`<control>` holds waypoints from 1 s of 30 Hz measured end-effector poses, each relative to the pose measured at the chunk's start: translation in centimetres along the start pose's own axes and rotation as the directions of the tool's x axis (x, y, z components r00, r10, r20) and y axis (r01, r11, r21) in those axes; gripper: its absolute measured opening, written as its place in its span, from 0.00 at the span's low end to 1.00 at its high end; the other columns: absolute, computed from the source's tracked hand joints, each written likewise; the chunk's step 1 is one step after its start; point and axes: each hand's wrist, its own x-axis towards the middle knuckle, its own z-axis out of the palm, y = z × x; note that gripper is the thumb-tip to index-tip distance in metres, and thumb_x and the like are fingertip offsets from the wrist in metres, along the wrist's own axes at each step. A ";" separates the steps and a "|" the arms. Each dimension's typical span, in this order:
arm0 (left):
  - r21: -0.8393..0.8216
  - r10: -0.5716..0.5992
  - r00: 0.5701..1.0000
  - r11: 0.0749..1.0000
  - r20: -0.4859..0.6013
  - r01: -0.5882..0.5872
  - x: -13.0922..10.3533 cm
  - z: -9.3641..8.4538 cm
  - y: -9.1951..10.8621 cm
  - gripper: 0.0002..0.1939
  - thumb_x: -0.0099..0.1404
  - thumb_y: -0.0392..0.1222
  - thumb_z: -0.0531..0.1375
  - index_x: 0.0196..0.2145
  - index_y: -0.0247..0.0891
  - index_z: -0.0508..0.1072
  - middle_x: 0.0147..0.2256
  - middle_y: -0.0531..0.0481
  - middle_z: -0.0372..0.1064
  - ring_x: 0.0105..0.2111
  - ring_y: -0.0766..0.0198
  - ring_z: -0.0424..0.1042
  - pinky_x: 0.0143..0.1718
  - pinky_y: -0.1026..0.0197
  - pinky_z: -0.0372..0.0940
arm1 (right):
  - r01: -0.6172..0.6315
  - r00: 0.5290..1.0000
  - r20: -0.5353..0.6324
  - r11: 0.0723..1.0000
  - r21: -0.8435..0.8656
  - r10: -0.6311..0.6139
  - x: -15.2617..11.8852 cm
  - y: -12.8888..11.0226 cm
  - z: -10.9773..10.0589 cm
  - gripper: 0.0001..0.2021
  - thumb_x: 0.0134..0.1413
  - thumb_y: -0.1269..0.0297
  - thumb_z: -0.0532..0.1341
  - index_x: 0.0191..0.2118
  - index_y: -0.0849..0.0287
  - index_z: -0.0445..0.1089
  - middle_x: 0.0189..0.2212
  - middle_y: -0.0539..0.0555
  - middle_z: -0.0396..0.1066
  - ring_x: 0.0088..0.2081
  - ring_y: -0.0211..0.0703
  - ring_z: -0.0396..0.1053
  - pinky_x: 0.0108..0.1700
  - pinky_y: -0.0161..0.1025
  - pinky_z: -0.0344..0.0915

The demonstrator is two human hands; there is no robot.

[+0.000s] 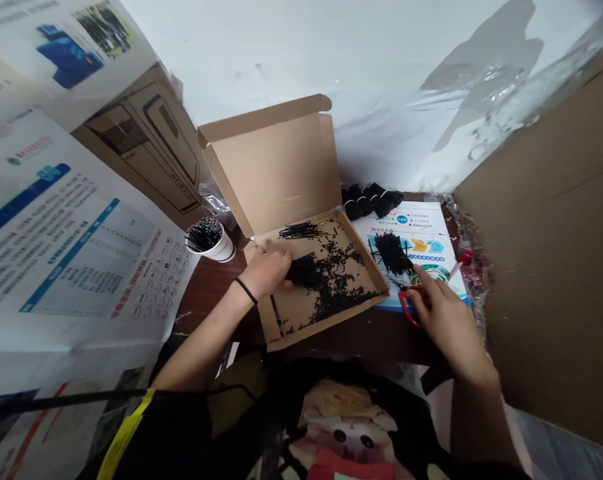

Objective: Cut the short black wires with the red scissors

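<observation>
Dark bundle point(305, 271) of thin black strands: located inside the open cardboard box point(276, 339), towards its left side, grasped at its left end by the left hand point(271, 268), which wears a black band point(245, 291) at the wrist. Loose black clippings point(334, 283) lie scattered over the box floor, mostly right of that bundle. A second bundle point(304, 231), with some yellowish tips, lies near the raised lid point(279, 170).

Right of the box, the right hand point(439, 303) is at the red-handled scissors point(410, 308), thumb and fingers beside the handles; whether the grip is closed on them cannot be told. The scissors' blades point towards a black pile point(391, 253) resting on a printed sheet point(429, 217).

Behind this sheet, several black bundles with pale ties point(371, 200) lie beside the lid. Left of the box, a white paper cup point(222, 249), tilted in view, holds black strands point(204, 233). Further left stand a large printed carton point(154, 143) and printed posters point(81, 227)
</observation>
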 end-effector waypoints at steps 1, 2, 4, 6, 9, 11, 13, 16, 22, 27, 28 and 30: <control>0.004 0.000 1.000 1.000 -0.011 0.000 0.0 0.2 0.2 0.16 0.56 0.44 0.63 0.38 0.30 0.69 0.40 0.37 0.71 0.42 0.45 0.71 0.46 0.44 0.60 | -0.008 0.999 -0.045 1.000 -0.019 0.007 -0.1 -0.1 0.0 0.24 0.62 0.58 0.51 0.62 0.59 0.58 0.38 0.58 0.71 0.38 0.50 0.70 0.37 0.42 0.65; 0.009 -0.001 1.000 1.000 -0.026 0.001 -0.1 0.5 0.4 0.15 0.57 0.44 0.63 0.38 0.30 0.70 0.40 0.37 0.71 0.42 0.46 0.71 0.46 0.45 0.61 | -0.013 0.995 -0.098 0.999 -0.042 0.009 -0.1 -0.4 -0.1 0.23 0.62 0.59 0.52 0.61 0.59 0.60 0.38 0.59 0.70 0.39 0.51 0.69 0.38 0.42 0.65; 0.023 -0.009 0.998 1.000 -0.066 0.010 -0.2 1.1 1.0 0.14 0.58 0.42 0.62 0.40 0.30 0.70 0.41 0.37 0.71 0.44 0.47 0.71 0.45 0.49 0.63 | -0.012 0.979 -0.204 0.996 -0.086 -0.006 0.3 -1.1 -0.3 0.21 0.61 0.59 0.52 0.58 0.60 0.63 0.38 0.59 0.70 0.40 0.51 0.68 0.40 0.43 0.64; 0.046 -0.021 0.993 0.999 -0.115 0.026 -0.4 1.6 1.5 0.14 0.58 0.40 0.62 0.40 0.29 0.70 0.42 0.36 0.71 0.46 0.47 0.69 0.44 0.50 0.63 | 0.041 0.960 -0.272 0.996 -0.083 -0.062 1.1 -2.2 -0.6 0.20 0.61 0.61 0.53 0.56 0.60 0.66 0.36 0.59 0.71 0.39 0.50 0.67 0.40 0.42 0.64; 0.069 -0.040 0.987 0.996 -0.158 0.052 -0.8 2.0 2.0 0.13 0.59 0.37 0.62 0.40 0.28 0.70 0.41 0.36 0.70 0.45 0.45 0.69 0.44 0.46 0.62 | 0.252 0.935 -0.254 0.967 -0.020 -0.249 2.7 -3.9 -1.0 0.17 0.61 0.63 0.53 0.52 0.60 0.69 0.37 0.59 0.71 0.39 0.47 0.66 0.40 0.41 0.64; 0.065 -0.048 0.986 0.996 -0.157 0.059 -1.0 2.2 2.1 0.11 0.61 0.36 0.59 0.41 0.28 0.69 0.40 0.37 0.70 0.43 0.45 0.70 0.43 0.44 0.62 | 0.345 0.919 -0.214 0.938 0.031 -0.331 3.6 -4.8 -0.9 0.16 0.60 0.64 0.54 0.51 0.60 0.70 0.39 0.59 0.71 0.40 0.47 0.66 0.41 0.42 0.64; 0.080 -0.059 0.983 0.994 -0.176 0.074 -1.2 2.3 2.3 0.09 0.64 0.33 0.54 0.41 0.28 0.69 0.41 0.36 0.69 0.44 0.45 0.70 0.42 0.45 0.62 | 0.374 0.914 -0.198 0.925 0.074 -0.354 4.0 -5.4 -0.7 0.15 0.60 0.64 0.54 0.50 0.60 0.70 0.40 0.58 0.71 0.41 0.47 0.66 0.42 0.43 0.64; 0.127 -0.100 0.966 0.983 -0.237 0.133 -1.1 2.7 2.9 0.14 0.67 0.29 0.44 0.41 0.27 0.68 0.41 0.34 0.68 0.43 0.44 0.69 0.40 0.46 0.62 | 0.385 0.915 -0.182 0.914 0.127 -0.360 4.0 -5.7 -0.3 0.15 0.60 0.64 0.54 0.49 0.60 0.71 0.42 0.58 0.71 0.42 0.47 0.65 0.42 0.43 0.64; 0.099 -0.169 0.956 0.975 -0.240 0.197 -1.0 3.3 3.6 0.15 0.66 0.28 0.42 0.40 0.28 0.67 0.39 0.34 0.68 0.41 0.44 0.69 0.40 0.44 0.62 | 0.403 0.911 -0.169 0.900 0.166 -0.377 4.1 -5.2 0.1 0.13 0.59 0.64 0.55 0.47 0.59 0.72 0.42 0.58 0.72 0.42 0.47 0.66 0.42 0.44 0.65; -0.160 -0.198 0.940 0.974 -0.277 0.158 -1.3 3.4 1.7 0.12 0.60 0.31 0.55 0.43 0.29 0.64 0.42 0.35 0.67 0.43 0.46 0.69 0.41 0.48 0.64 | 0.372 0.913 -0.263 0.901 0.223 -0.312 4.7 -5.6 -0.2 0.12 0.60 0.64 0.55 0.42 0.61 0.74 0.36 0.58 0.74 0.39 0.47 0.67 0.42 0.45 0.65; -0.246 -0.212 0.932 0.959 -0.294 0.141 -1.3 3.4 1.2 0.12 0.59 0.32 0.56 0.42 0.30 0.64 0.42 0.37 0.67 0.43 0.48 0.69 0.41 0.50 0.65 | 0.340 0.922 -0.281 0.906 0.254 -0.267 4.7 -6.0 -0.3 0.13 0.60 0.64 0.54 0.41 0.61 0.75 0.34 0.58 0.74 0.38 0.47 0.67 0.41 0.45 0.65; -0.396 -0.230 0.906 0.915 -0.354 0.078 -1.2 3.4 0.4 0.13 0.57 0.30 0.56 0.41 0.33 0.63 0.39 0.40 0.68 0.41 0.52 0.70 0.40 0.52 0.66 | 0.261 0.947 -0.277 0.891 0.372 -0.162 4.5 -7.4 -0.4 0.12 0.59 0.64 0.54 0.39 0.60 0.75 0.33 0.57 0.75 0.37 0.47 0.69 0.41 0.46 0.65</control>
